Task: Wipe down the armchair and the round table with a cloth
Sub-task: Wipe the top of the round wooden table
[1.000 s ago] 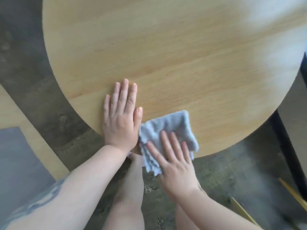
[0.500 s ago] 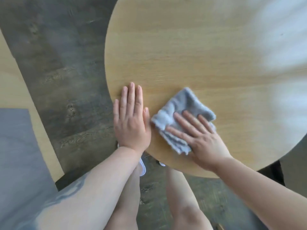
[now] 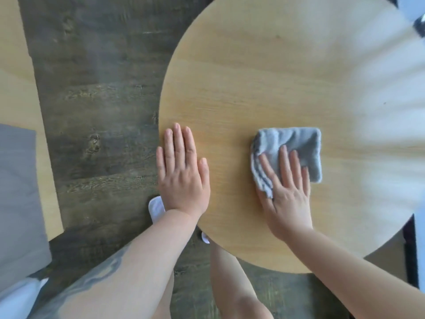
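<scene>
1. The round table (image 3: 264, 77) filled most of the view, its pale wood top seen from above, and it serves as the landmark for everything below.
2. The left hand (image 3: 182, 173) lay flat on the table's left rim, palm down, fingers straight and close together, holding nothing; the little finger sat right at the edge.
3. The right hand (image 3: 286, 192) lay palm down on the table's near half, well apart from the left hand, fingers straight and slightly spread, pressing on the cloth (image 3: 292, 146) rather than gripping it.
4. The cloth, light grey and folded into a rough square, rested flat on the tabletop near its middle; its near-left part was under the right fingers, while its far and right edges were uncovered.
5. The far right part of the table was washed out by bright glare.
6. Left of the table ran a dark wood-plank floor (image 3: 96, 93).
7. Further left of the table stood the armchair (image 3: 20, 180), showing a grey cushion on a pale wooden frame.
8. Below the table's near-left rim, a white shoe (image 3: 155, 208) showed beside the left wrist.
9. The left forearm bore a grey tattoo (image 3: 92, 282).
</scene>
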Demonstrator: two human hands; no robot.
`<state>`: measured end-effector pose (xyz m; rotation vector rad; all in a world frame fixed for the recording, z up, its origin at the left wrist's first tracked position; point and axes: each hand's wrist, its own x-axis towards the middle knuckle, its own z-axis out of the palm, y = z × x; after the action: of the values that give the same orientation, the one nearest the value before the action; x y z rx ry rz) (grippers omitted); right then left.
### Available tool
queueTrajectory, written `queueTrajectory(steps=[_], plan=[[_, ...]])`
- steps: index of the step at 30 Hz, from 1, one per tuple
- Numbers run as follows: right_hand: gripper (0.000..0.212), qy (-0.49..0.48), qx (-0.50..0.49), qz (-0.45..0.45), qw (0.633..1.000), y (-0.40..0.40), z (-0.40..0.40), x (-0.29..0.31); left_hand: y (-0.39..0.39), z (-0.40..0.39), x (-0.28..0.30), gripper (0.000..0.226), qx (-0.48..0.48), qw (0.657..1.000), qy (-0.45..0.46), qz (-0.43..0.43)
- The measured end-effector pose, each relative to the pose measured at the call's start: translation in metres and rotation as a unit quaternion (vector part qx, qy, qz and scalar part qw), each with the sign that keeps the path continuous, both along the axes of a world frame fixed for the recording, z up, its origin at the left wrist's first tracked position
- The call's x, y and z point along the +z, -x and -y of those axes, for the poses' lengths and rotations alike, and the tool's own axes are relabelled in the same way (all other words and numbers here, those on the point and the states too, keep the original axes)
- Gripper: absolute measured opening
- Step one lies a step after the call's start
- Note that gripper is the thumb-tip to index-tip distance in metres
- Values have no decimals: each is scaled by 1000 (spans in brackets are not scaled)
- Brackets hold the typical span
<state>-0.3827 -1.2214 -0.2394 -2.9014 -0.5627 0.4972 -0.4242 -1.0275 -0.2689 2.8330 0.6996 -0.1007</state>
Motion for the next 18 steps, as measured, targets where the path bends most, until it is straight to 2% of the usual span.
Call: queueTrajectory(steps=[1,3,4,5,6,7,8,9,10,11,12,14,15,16,17,18], plan=[[65,-20,112,-10,993,5,-5,0,0,2,0,62,22,1000,-1,0],[64,-50,341,-23,939,-27,-17,-1,0,7,1,63,70,998,6,2],[63,-47,409,-2,911,-55,-24,-4,0,10,1,62,93,996,11,5],[63,-37,415,14,909,-81,-31,-6,0,13,1,60,111,994,14,7],[63,-32,353,19,935,-102,-33,-9,0,18,2,59,123,992,14,7],[61,-37,232,15,972,-114,-32,-10,1,22,2,58,131,991,14,6],[60,-37,108,15,993,-114,-28,-8,2,27,3,58,135,991,13,5],[60,-35,35,16,999,-105,-23,-7,4,33,4,58,139,990,13,3],[62,-35,38,19,998,-89,-20,-6,8,39,4,58,141,990,15,0],[64,-43,108,14,993,-72,-20,-6,12,45,5,59,141,990,16,-3],[64,-59,222,-3,973,-62,-25,-5,16,51,5,60,139,990,17,-7],[62,-85,439,-38,894,-78,-44,-6,23,60,5,62,133,991,16,-22],[62,-79,508,-21,857,-100,-62,-9,26,63,5,64,133,991,13,-31],[63,-68,520,-7,851,-123,-80,-12,26,64,6,65,131,991,12,-40],[62,-58,483,5,874,-143,-95,-14,26,65,7,67,126,991,12,-47],[60,-58,400,10,914,-157,-104,-16,25,64,9,68,120,991,12,-52]])
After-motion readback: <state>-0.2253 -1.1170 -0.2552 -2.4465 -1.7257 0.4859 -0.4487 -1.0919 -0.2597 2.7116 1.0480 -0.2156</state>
